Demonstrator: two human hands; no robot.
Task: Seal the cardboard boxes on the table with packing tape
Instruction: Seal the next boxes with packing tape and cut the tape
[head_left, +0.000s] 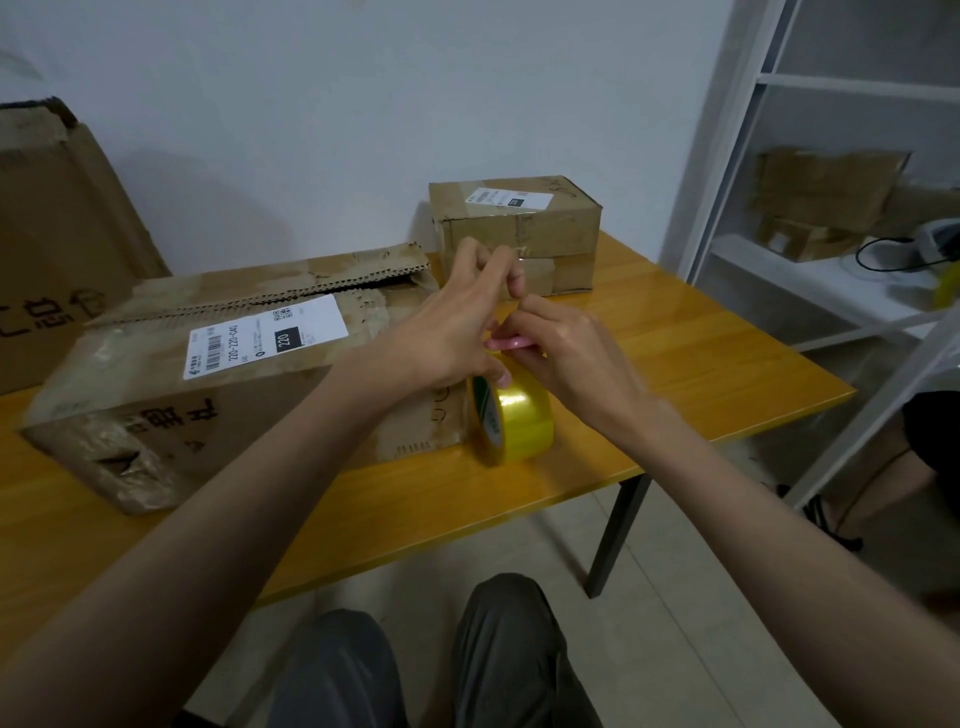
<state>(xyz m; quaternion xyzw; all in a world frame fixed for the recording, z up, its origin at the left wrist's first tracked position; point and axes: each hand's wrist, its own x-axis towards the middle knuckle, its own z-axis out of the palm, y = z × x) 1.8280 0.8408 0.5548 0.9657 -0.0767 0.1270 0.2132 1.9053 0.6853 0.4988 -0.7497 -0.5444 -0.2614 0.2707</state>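
Head view: both hands, left hand (447, 332) and right hand (566, 353), pinch at the tape roll (514, 421) on the bench (701, 364). Big box (218, 374) looks unsealed.

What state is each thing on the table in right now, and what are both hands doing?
Large box: top flaps unsealed, torn.
Small box: closed, taped.
Tape roll: on edge, against the large box.
Left hand: holds the roll's top.
Right hand: grips a pink tool.

Dim, soft; edges prob. warped
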